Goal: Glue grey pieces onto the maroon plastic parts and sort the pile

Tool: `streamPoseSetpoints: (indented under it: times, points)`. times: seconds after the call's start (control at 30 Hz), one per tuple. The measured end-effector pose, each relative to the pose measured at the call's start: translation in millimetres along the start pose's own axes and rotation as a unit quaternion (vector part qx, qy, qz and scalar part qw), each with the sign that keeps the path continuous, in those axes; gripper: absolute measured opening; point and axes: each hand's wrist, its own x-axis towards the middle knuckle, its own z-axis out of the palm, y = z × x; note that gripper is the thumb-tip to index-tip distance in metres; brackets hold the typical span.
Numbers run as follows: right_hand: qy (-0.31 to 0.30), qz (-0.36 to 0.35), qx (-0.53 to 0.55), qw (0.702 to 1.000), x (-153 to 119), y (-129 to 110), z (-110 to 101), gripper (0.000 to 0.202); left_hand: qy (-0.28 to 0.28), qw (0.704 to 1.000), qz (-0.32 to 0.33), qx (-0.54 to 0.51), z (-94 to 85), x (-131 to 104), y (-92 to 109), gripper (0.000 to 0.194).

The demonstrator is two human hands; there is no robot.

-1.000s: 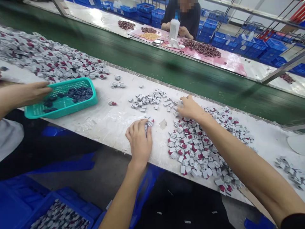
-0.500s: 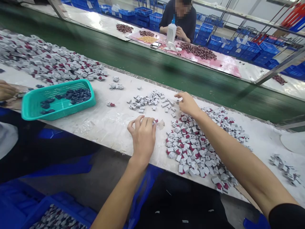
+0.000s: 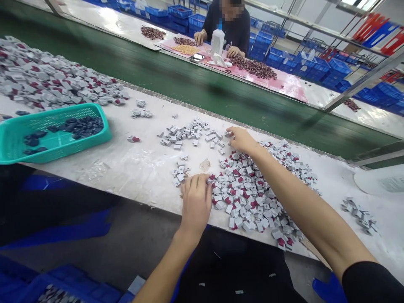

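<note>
My left hand (image 3: 197, 200) is low over the table at the near-left edge of a large pile of grey and dark-red plastic pieces (image 3: 243, 189). Its thumb and index finger come together at the pile's edge; what lies between them is too small to make out. My right hand (image 3: 242, 141) reaches across the pile's far-left side, index finger and thumb pinching a small grey plastic piece (image 3: 227, 134). Just left of it lies a loose group of grey pieces (image 3: 189, 131). A smaller cluster of grey pieces (image 3: 179, 173) lies beside my left fingers.
A teal basket (image 3: 75, 146) with dark pieces stands at the left, before another large pile (image 3: 57, 78). A green belt (image 3: 176, 86) runs behind the table. Across it a person (image 3: 225, 29) works beside a white bottle (image 3: 217, 42). A white container (image 3: 378, 179) stands at the right.
My left hand has moved right and nearer, to the pile's edge, uncovering the small cluster. My right hand stays by the grey group. The view has swung right; the person opposite has spread their hands apart.
</note>
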Motion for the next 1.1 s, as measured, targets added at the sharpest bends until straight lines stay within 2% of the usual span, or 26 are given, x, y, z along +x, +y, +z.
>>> streamPoseSetpoints:
  times: [0.17,0.3,0.4,0.57,0.77,0.83,0.97,1.1]
  points:
    - [-0.042,0.026,0.102,0.994,0,-14,6,0.068,0.022,0.999,-0.026,-0.018,1.5,-2,-1,0.015]
    - [-0.054,0.042,0.147,0.987,-5,-17,6,0.065,0.023,0.999,-0.022,-0.015,2.5,-4,2,0.03]
    - [-0.049,0.049,0.136,0.988,-7,-15,5,0.062,0.028,1.0,-0.011,-0.009,1.7,-4,4,0.035]
    - [-0.033,0.029,0.09,0.995,-5,-21,10,0.06,0.04,0.999,0.0,0.027,1.7,-4,5,0.033]
    - [-0.064,-0.017,0.12,0.991,-15,-37,23,0.076,0.052,0.998,0.012,0.026,1.3,-5,2,0.028]
    - [-0.065,-0.027,0.119,0.99,-21,-34,22,0.074,0.045,0.999,0.018,0.021,1.0,-5,2,0.025]
    - [-0.029,-0.045,0.077,0.996,-34,-20,17,0.068,0.041,0.999,0.025,0.001,1.5,-5,2,0.023]
    - [-0.052,-0.076,0.032,0.995,-43,-11,17,0.063,0.06,0.998,0.016,-0.006,3.3,-6,2,0.029]
